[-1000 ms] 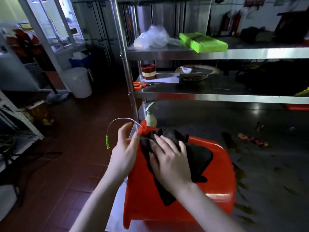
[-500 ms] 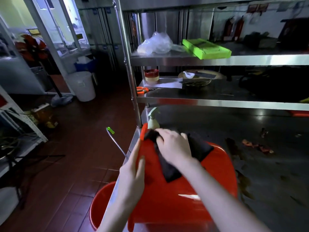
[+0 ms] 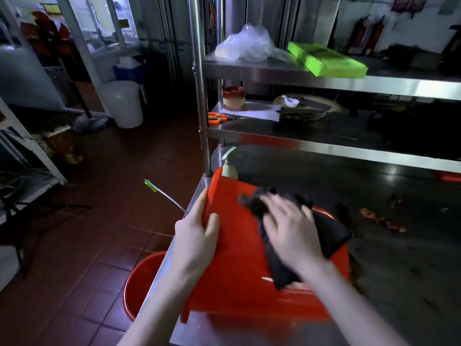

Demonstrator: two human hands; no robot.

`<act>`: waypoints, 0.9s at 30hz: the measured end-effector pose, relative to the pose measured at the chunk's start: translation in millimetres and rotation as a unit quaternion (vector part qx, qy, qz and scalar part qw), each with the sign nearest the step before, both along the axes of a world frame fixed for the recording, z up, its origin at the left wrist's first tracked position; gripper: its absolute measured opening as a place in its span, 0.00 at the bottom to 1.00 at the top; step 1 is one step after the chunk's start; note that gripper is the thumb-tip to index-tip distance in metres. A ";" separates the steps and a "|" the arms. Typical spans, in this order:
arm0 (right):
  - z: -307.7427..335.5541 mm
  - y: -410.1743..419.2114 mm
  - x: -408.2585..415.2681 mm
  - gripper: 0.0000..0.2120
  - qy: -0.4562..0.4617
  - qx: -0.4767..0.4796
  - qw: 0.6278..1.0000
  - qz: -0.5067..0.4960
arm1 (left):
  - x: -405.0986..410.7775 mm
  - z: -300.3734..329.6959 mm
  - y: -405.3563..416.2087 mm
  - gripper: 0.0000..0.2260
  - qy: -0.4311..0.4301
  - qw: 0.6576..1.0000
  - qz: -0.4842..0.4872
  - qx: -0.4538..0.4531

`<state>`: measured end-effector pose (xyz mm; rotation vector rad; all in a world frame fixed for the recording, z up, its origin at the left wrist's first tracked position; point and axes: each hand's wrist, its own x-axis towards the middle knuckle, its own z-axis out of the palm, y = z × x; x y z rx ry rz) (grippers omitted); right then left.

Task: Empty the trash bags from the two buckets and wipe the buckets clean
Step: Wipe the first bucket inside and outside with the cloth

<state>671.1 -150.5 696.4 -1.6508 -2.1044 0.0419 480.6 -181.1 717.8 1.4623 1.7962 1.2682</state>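
Note:
A red bucket (image 3: 239,265) lies on its side on the steel counter (image 3: 399,283), its outer wall facing up. My left hand (image 3: 197,233) holds the bucket's left edge, thumb on the wall. My right hand (image 3: 290,231), blurred with motion, presses a black cloth (image 3: 331,236) flat against the wall with spread fingers. The bucket's wire handle with a green grip (image 3: 151,185) sticks out to the left over the floor. A second red bucket (image 3: 142,283) stands on the tiled floor below the counter's edge.
A spray bottle (image 3: 229,166) stands just behind the bucket by the shelf post (image 3: 202,96). The shelves above hold orange scissors (image 3: 218,118), a clear plastic bag (image 3: 247,44) and a green tray (image 3: 326,58). A white bin (image 3: 122,103) stands far left. Scraps (image 3: 381,218) lie on the counter.
My right hand has slid the cloth from the bucket's far rim back toward me and to the right. The left hand stays on the left edge. The view has risen slightly.

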 end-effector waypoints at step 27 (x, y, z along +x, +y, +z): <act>30.6 87.2 -21.9 0.14 0.031 -0.240 0.967 -0.079 | -21.1 -36.0 -35.6 0.33 0.049 0.992 -0.020 0.110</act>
